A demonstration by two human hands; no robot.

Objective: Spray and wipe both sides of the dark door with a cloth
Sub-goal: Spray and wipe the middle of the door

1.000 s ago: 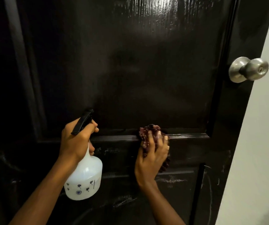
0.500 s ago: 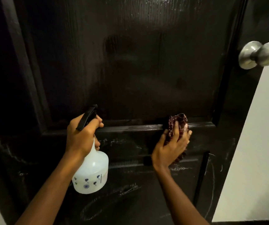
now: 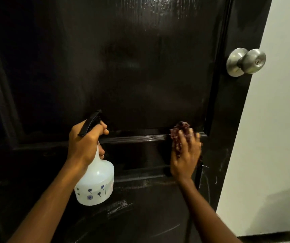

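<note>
The glossy dark door (image 3: 132,71) fills the view, wet and streaked near the top. My left hand (image 3: 84,142) grips the neck of a white spray bottle (image 3: 97,185) with a black trigger, held close to the door below the panel moulding. My right hand (image 3: 186,155) presses a bunched dark red cloth (image 3: 179,135) flat against the door at the right end of the horizontal moulding. Its fingers lie spread over the cloth. Pale smears mark the lower panel.
A round metal door knob (image 3: 245,61) sticks out at the door's right edge. A pale wall (image 3: 277,137) stands to the right of the door, with a dark skirting strip at the bottom right.
My right hand has slid the cloth rightwards along the moulding, from the door's middle to the panel's right corner. The left hand with the bottle has stayed at about the same spot.
</note>
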